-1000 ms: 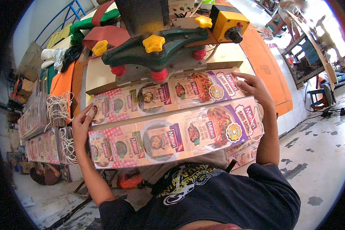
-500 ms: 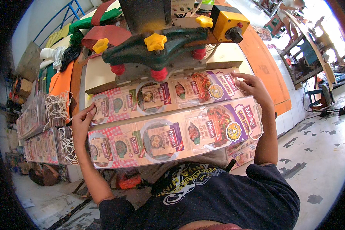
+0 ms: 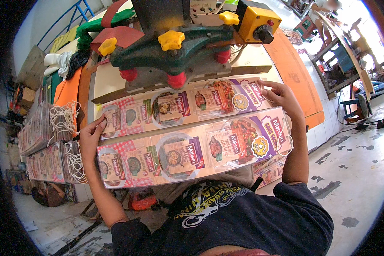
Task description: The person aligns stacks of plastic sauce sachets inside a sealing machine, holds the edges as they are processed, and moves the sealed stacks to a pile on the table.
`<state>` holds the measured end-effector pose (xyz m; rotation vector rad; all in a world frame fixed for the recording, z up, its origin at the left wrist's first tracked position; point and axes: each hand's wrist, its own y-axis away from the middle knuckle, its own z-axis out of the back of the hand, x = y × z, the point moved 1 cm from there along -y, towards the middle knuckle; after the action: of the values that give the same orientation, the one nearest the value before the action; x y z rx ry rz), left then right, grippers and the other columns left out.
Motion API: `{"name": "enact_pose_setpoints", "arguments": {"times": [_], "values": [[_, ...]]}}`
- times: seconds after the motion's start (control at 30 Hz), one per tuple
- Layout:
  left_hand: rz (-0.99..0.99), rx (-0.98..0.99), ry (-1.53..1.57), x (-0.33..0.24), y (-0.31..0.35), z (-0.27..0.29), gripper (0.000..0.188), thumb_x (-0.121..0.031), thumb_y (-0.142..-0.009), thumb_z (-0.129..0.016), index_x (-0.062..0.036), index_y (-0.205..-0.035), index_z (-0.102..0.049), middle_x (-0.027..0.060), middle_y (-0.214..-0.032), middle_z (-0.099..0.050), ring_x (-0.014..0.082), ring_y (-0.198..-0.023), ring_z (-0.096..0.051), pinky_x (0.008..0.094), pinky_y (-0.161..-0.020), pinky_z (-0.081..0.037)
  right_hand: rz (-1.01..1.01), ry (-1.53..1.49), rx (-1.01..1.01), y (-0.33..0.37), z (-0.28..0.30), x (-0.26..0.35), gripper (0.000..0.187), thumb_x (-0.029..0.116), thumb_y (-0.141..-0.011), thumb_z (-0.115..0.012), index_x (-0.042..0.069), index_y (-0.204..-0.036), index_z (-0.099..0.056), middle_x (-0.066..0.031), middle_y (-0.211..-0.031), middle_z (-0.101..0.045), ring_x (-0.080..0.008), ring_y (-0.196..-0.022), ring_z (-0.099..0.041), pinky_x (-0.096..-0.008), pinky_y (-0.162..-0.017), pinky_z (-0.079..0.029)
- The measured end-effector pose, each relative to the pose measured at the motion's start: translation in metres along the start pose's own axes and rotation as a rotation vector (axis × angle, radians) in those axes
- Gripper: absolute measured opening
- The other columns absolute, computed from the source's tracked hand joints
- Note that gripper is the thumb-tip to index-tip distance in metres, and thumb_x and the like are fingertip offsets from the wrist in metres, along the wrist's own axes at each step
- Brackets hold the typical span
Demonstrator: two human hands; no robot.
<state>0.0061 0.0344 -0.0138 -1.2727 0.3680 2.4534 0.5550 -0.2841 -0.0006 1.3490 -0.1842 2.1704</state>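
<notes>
Two long printed display strips in clear plastic, with food pictures on pink and purple, lie side by side across my front. My left hand (image 3: 91, 133) is closed at the left end of the far strip (image 3: 148, 107), thumb and fingers pinching its edge. At that strip's right end, my right hand (image 3: 281, 97) grips the corner between thumb and fingers. The near strip (image 3: 183, 153) lies between my forearms, with a white cord at its right end. Just beyond the far strip, a press head (image 3: 170, 53) with a green casting, yellow star knobs and red mounts stands above a metal bar.
A yellow control box (image 3: 257, 26) with a black dial sits right of the press. Stacks of corded strips (image 3: 40, 130) stand at the left. An orange board (image 3: 292, 72) borders the work surface at the right. Another person (image 3: 324, 19) is at the far right.
The press head, with its knobs and bar, has risen slightly. Both hands and the two strips stay almost where they were.
</notes>
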Motion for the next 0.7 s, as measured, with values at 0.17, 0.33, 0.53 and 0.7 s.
{"name": "enact_pose_setpoints", "arguments": {"times": [0.17,0.33,0.53,0.7], "values": [[-0.002,-0.013,0.059,0.009,0.0,0.001,0.042,-0.025,-0.101,-0.069,0.0003,-0.134,-0.067,0.0056,-0.112,-0.074,0.0054,-0.088,-0.062,0.0218,-0.077,-0.051,-0.027,-0.056,0.004,0.002,-0.001,0.001,0.047,0.031,-0.095,-0.075,0.006,-0.133,-0.069,-0.0077,-0.102,-0.075,-0.0122,-0.087,-0.068,-0.0285,-0.078,-0.054],[-0.056,-0.148,0.152,0.002,0.006,0.001,0.041,-0.025,-0.1,-0.069,-0.0003,-0.133,-0.068,0.006,-0.11,-0.073,0.0077,-0.089,-0.065,0.0216,-0.077,-0.051,0.046,-0.183,-0.005,0.001,-0.001,-0.001,0.044,0.025,-0.1,-0.069,0.007,-0.14,-0.063,-0.0078,-0.11,-0.073,-0.0079,-0.086,-0.069,-0.0232,-0.068,-0.057],[-0.068,-0.228,0.435,-0.007,0.006,-0.001,0.041,-0.019,-0.099,-0.068,0.0004,-0.135,-0.064,0.0065,-0.109,-0.073,0.0098,-0.094,-0.068,0.0234,-0.081,-0.054,0.003,-0.374,-0.004,0.002,0.005,0.001,0.042,0.025,-0.098,-0.07,0.005,-0.134,-0.066,-0.011,-0.117,-0.072,-0.015,-0.101,-0.068,-0.0286,-0.088,-0.054],[-0.062,-0.142,0.343,-0.003,0.001,-0.005,0.043,-0.017,-0.099,-0.068,0.0013,-0.136,-0.061,0.0082,-0.112,-0.072,0.0106,-0.093,-0.068,0.0256,-0.076,-0.057,0.032,-0.424,0.011,0.004,0.001,0.004,0.042,0.019,-0.1,-0.067,0.003,-0.138,-0.061,-0.0118,-0.114,-0.073,-0.0131,-0.094,-0.071,-0.0267,-0.084,-0.059]]}}
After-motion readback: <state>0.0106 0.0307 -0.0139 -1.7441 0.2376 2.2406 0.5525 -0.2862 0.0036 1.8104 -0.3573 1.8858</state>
